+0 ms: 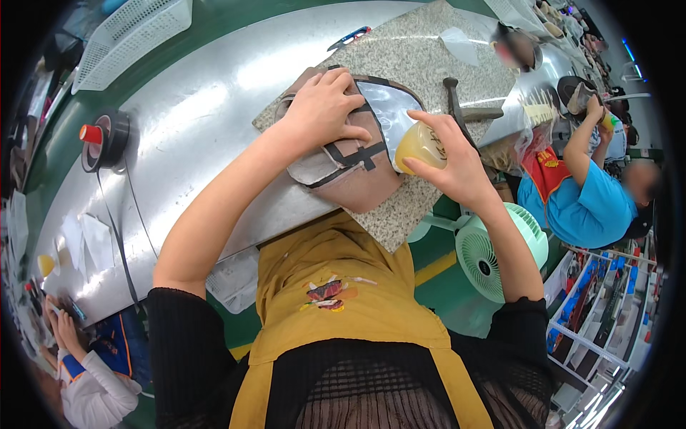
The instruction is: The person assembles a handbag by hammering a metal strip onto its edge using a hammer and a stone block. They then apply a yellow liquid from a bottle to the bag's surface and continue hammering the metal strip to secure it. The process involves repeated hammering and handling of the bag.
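Note:
A brown fabric bag with black trim and a shiny silver lining (393, 104) lies on a speckled stone slab (407, 53). My left hand (325, 107) grips the bag (364, 189) from above, its fingers bent over the fabric and the thumb near the black trim. In my right hand (454, 150) is a translucent bottle with yellowish contents (418, 146), tilted, with its lower-left end close to the edge of the lining. Fingers and thumb wrap round the bottle's sides. Whether its tip touches the bag cannot be made out.
Right of the bag, a hammer (451, 107) rests on the slab. A blue-and-red cutter (349, 38) lies at the far edge. A black tape roll (107, 143) stands left on the metal table (186, 129). A green fan (489, 257) is near my right arm. Co-workers sit both sides.

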The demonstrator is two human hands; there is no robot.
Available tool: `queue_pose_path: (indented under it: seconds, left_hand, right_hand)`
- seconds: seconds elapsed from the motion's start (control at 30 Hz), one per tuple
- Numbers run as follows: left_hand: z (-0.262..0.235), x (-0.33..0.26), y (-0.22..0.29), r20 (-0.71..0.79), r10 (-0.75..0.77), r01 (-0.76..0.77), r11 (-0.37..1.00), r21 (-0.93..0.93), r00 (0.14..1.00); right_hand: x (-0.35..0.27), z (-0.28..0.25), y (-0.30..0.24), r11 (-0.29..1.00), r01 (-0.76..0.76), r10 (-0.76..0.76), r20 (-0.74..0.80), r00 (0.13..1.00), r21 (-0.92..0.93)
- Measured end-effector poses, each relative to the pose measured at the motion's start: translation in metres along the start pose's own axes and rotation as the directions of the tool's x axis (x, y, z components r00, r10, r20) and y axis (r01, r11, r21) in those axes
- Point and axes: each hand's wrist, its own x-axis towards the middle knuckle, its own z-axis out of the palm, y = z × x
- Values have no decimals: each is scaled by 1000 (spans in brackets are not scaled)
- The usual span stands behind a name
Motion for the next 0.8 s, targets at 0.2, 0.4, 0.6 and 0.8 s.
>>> queue_pose_path:
  seconds: [0.2, 0.4, 0.6, 0.8]
  left_hand:
    - [-1, -1, -1, -26, 11, -12, 999, -38, 1000]
    - [1, -7, 2, -176, 28, -40, 997, -63, 984]
    - [-1, -9, 5, -204, 10, -28, 996, -88, 979]
    - [-2, -9, 6, -183, -5, -11, 996, -85, 983]
  right_hand:
    - [32, 14, 16, 994, 55, -71, -178, 981, -95]
    - [79, 31, 23, 982, 145, -173, -255, 951, -123]
    - [115, 40, 27, 978, 107, -150, -248, 957, -179]
    - [87, 8, 33, 965, -13, -33, -169, 985, -263]
